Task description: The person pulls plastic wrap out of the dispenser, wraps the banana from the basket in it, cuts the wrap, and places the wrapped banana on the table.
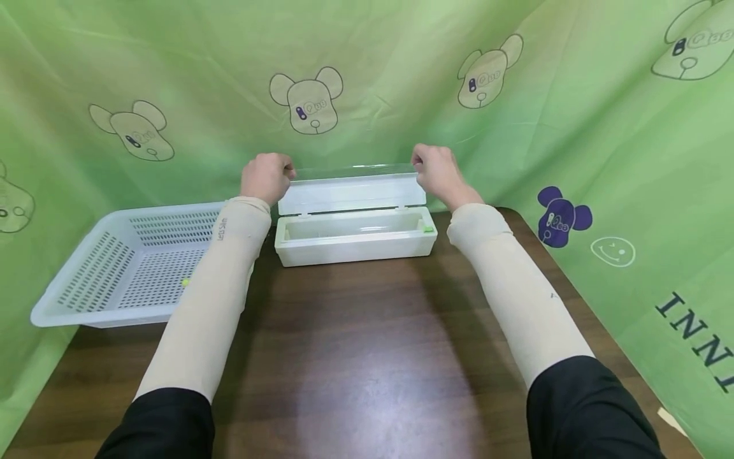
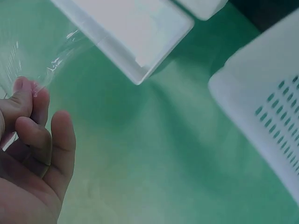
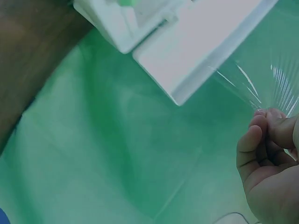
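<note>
Between both hands stretches a clear sheet of plastic wrap, held above the raised lid of a white wrap dispenser box. My left hand pinches one corner between thumb and forefinger; in the left wrist view creases fan out from the pinched plastic wrap. The opposite corner is pinched by my right hand, and the right wrist view shows the plastic wrap pleated at the fingertips. The dispenser's lid leans back open behind the box. A small green piece sits at the box's right end.
A white perforated basket stands left of the box, partly behind the left forearm, with a small yellow-green thing in it. Brown wooden table lies in front. A green printed curtain hangs close behind and along the right side.
</note>
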The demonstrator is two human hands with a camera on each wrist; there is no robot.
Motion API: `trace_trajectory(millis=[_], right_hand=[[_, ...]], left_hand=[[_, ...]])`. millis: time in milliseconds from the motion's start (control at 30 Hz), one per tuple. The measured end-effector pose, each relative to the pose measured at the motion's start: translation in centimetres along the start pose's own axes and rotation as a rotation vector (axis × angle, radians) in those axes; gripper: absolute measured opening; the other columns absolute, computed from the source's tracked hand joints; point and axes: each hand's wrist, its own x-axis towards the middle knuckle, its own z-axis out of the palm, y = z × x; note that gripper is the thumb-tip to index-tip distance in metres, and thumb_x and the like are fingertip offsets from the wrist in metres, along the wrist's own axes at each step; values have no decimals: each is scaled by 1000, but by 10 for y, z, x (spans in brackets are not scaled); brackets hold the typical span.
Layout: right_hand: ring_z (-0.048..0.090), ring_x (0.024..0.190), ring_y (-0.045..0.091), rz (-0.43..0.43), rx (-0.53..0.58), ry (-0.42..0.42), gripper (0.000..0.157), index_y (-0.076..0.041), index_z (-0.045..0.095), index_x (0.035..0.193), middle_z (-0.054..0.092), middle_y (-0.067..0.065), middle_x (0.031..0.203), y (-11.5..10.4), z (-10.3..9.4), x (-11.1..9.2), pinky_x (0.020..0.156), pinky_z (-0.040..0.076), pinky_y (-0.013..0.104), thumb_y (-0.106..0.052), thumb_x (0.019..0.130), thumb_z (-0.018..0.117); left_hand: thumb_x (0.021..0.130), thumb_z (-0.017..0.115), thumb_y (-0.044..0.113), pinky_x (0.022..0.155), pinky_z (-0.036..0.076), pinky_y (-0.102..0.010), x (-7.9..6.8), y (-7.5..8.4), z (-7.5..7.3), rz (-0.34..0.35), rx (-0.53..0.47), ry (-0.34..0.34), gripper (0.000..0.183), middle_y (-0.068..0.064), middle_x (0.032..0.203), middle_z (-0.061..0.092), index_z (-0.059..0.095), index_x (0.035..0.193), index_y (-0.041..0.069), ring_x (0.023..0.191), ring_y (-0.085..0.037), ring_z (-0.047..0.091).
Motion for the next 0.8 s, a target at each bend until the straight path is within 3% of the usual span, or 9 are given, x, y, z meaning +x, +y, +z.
trace_trajectory(millis=[333,800], right_hand=[[51,91,31,15,2,-33,19,0,57,100,58,13,96,-8,-17,10,79,45,41,9,86,47],[49,92,30,-1,5,-23,23,0,57,98,57,12,94,-17,-30,19,81,43,40,12,83,45]], left_hand=[[91,60,9,80,49,-45,11,0,-16,-11,-14,-1,14,-9,101,70,71,99,8,90,-30,63],[93,59,12,82,48,-45,14,-2,-35,-34,-66,-20,14,-10,102,69,70,100,7,91,-30,62]])
